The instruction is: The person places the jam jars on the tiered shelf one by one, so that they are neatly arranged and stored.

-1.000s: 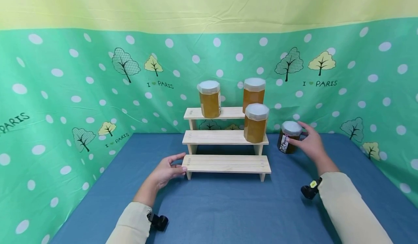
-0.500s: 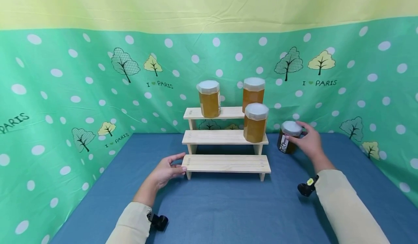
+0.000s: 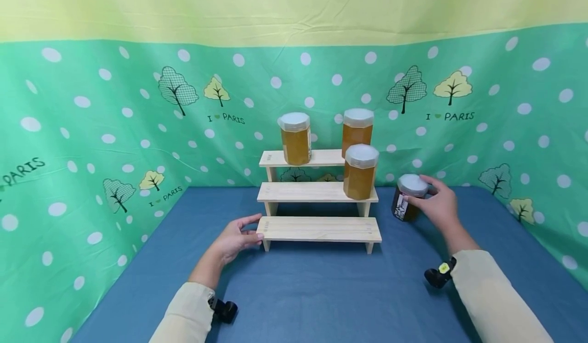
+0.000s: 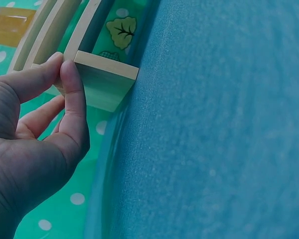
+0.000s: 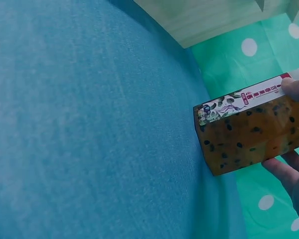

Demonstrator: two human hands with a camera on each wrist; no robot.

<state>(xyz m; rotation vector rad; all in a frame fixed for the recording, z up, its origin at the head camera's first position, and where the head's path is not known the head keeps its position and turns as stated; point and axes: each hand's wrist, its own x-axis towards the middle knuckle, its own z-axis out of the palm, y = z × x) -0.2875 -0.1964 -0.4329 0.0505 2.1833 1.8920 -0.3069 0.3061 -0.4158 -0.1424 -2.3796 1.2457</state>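
Observation:
A three-step wooden display stand (image 3: 317, 229) stands mid-table. My left hand (image 3: 235, 242) pinches the left end of its lowest step between thumb and fingers, as the left wrist view also shows (image 4: 45, 114). To the right of the stand, my right hand (image 3: 438, 203) grips a dark jar (image 3: 404, 207) with a white lid, thumb on the near side and fingers behind. Close up in the right wrist view, the jar (image 5: 249, 134) has amber-brown contents with dark seeds and a white label. Two golden honey jars (image 3: 296, 146) occupy the top step; a third honey jar (image 3: 360, 179) is at the right of the middle step.
Blue cloth (image 3: 312, 297) covers the table. A green and yellow printed curtain (image 3: 257, 88) with trees and white dots hangs behind and along both sides. Each sleeve cuff has a small black camera (image 3: 225, 311) strapped by it.
The dark jar and my right hand have shifted slightly nearer to me. My left hand keeps its place on the lowest step, and the honey jars have not moved.

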